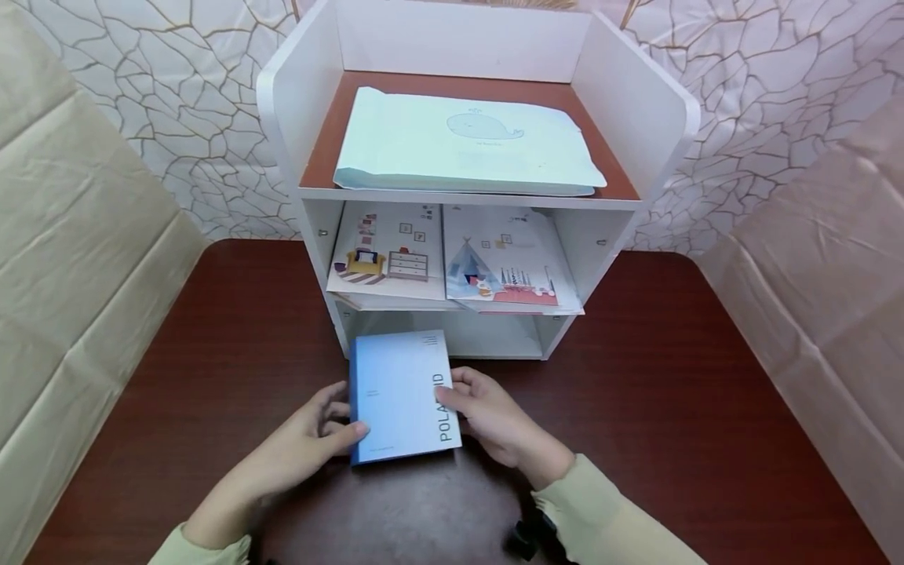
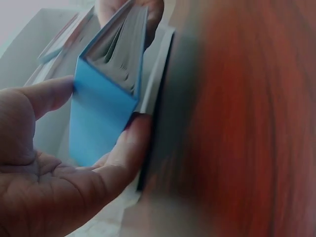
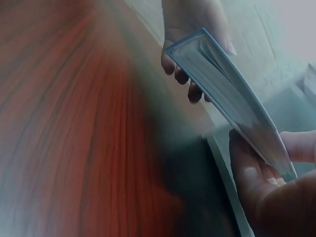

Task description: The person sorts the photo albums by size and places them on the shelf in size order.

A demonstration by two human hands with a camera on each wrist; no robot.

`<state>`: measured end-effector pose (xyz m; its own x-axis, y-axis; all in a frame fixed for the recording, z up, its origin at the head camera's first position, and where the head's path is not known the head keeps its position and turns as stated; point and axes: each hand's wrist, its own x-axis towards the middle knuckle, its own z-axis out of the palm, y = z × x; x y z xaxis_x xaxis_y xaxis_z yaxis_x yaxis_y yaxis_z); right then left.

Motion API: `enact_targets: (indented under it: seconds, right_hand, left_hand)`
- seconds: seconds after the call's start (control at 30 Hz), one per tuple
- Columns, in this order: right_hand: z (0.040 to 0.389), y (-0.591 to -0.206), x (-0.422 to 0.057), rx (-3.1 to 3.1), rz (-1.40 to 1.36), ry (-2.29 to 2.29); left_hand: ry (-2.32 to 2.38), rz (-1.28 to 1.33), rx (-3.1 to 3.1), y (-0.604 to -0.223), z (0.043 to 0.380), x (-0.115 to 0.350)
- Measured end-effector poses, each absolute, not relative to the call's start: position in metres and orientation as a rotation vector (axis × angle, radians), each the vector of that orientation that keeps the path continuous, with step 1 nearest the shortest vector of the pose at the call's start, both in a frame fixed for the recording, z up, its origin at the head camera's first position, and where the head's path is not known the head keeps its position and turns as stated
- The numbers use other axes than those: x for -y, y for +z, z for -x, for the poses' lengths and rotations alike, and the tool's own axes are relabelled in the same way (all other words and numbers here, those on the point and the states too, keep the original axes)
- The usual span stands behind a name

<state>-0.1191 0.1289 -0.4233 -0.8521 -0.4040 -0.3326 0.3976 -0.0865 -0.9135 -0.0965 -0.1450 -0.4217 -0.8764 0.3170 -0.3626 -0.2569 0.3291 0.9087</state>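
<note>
A thick light blue photo album (image 1: 402, 392) with "POLAROID" lettering along its right side is held above the table in front of the shelf. My left hand (image 1: 300, 443) grips it by the spine, thumb over the front cover and fingers underneath. At the opposite edge, my right hand (image 1: 497, 420) pinches it, its thumb on the cover and the fingers below. In the left wrist view the blue spine (image 2: 101, 116) faces the palm, and page edges show between slightly parted covers. Seen from the right wrist, the pages (image 3: 232, 89) lie between both covers.
A white shelf unit (image 1: 653, 141) stands behind the album. Its top bears a pale padded packet with a whale drawing (image 1: 473, 149). Two illustrated books (image 1: 388, 255) lie on the middle shelf, overhanging its front. The dark red wooden table (image 1: 678, 408) extends on both sides.
</note>
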Motion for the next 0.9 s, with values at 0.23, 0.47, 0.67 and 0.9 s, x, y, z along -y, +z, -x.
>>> enact_targets:
  seconds: [0.23,0.47,0.67,0.9]
  right_hand:
    - [0.123,-0.426,-0.15,-1.711,-0.094,-2.0]
    - [0.126,-0.426,-0.153,-1.727,-0.132,-2.028]
    - [0.128,-0.428,-0.153,-1.716,-0.173,-2.026]
    - [0.128,-0.429,-0.151,-1.661,-0.181,-2.031]
  left_hand:
    - [1.871,-0.02,-1.882,-0.431,0.102,0.116]
    - [1.962,0.063,-1.739,-0.435,0.104,0.102]
    - [2.076,0.079,-1.543,-0.439,0.104,0.093]
    - [2.155,0.145,-1.469,-0.439,0.107,0.089]
